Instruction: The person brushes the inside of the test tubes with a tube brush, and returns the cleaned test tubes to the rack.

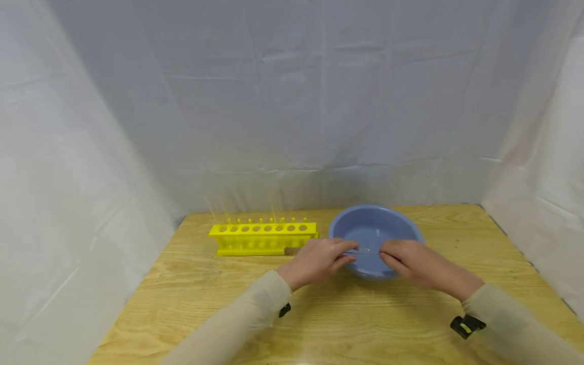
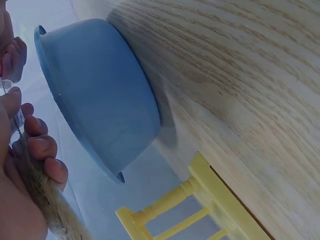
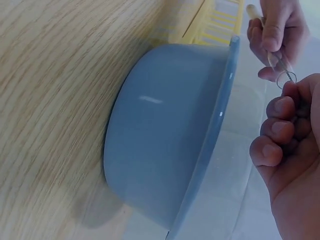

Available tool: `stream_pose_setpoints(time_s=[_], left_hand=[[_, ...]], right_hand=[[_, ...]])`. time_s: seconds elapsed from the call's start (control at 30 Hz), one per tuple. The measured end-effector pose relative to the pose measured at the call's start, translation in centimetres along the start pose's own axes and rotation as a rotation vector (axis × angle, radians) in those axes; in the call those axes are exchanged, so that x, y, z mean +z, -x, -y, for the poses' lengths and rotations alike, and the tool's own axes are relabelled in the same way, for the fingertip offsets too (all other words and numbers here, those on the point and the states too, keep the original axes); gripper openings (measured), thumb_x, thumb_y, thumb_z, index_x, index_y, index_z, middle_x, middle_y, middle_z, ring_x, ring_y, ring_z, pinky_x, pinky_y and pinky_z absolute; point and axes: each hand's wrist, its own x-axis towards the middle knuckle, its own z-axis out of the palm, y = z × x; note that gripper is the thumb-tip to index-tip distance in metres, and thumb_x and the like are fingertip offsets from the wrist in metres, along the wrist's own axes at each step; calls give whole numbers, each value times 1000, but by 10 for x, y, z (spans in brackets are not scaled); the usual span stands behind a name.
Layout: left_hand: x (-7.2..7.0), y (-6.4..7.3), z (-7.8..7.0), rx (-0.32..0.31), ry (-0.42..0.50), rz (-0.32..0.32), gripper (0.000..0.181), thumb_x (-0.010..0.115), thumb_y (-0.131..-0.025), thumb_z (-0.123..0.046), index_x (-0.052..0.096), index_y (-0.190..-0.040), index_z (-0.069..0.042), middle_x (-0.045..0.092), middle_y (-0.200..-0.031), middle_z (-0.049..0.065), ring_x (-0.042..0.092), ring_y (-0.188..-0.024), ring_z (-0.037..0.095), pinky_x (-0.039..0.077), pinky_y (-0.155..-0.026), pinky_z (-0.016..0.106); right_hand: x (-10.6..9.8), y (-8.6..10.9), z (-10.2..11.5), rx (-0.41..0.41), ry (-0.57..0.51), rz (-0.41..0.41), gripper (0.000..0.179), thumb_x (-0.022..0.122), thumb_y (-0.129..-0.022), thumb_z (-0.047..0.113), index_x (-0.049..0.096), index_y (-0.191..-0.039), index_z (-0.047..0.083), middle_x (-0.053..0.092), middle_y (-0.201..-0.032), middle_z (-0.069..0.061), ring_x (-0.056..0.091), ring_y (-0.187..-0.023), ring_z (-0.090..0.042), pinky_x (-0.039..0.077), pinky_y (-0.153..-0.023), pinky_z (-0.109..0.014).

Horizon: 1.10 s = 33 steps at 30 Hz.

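Observation:
Over the blue basin (image 1: 401, 223), my left hand (image 1: 319, 259) grips a clear glass test tube (image 3: 273, 59), held lengthwise with its mouth toward my right hand (image 1: 420, 263). A test tube brush (image 2: 42, 192) runs inside it, its brown bristles showing at the far end past my left palm. From the tube's mouth the brush's thin twisted wire comes out, and my right hand pinches that wire between thumb and curled fingers. The wire's end is hidden in my right fist.
A yellow test tube rack (image 1: 263, 229) stands left of the basin, with a few clear tubes or rods rising from it. The wooden table (image 1: 356, 329) lies under everything. White sheeting (image 1: 292, 101) hangs behind and at both sides.

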Motion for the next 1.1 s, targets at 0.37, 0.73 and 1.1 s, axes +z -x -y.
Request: stream_pose_setpoints(time_s=[0.37,0.73,1.1], left_hand=[[-2,-1,4,59,-9,15,36,51,-105,-41,63,-133,-22,73,-119,-8,71,-86,4,55,-70,20],[-5,1,5,93,-10,-1,38,50,-105,-41,62,-136,-21,71,-124,-9,71,-93,4,57,-77,21],[-11,25,27,-20,20,10,35,58,-103,-32,63,-134,-18,74,-111,-5,70,-94,8,57,-83,28]], right_hand=[[-8,3,1,41,-234,35,38,49,-106,6,46,-71,21,30,-61,18,25,-51,5,33,-50,-18],[-17,12,-3,81,-363,17,37,47,-107,7,44,-73,23,32,-62,14,27,-51,4,34,-51,-20],[-43,51,-21,150,-290,-98,35,47,-105,1,50,-81,26,34,-67,15,28,-55,3,33,-50,-26]])
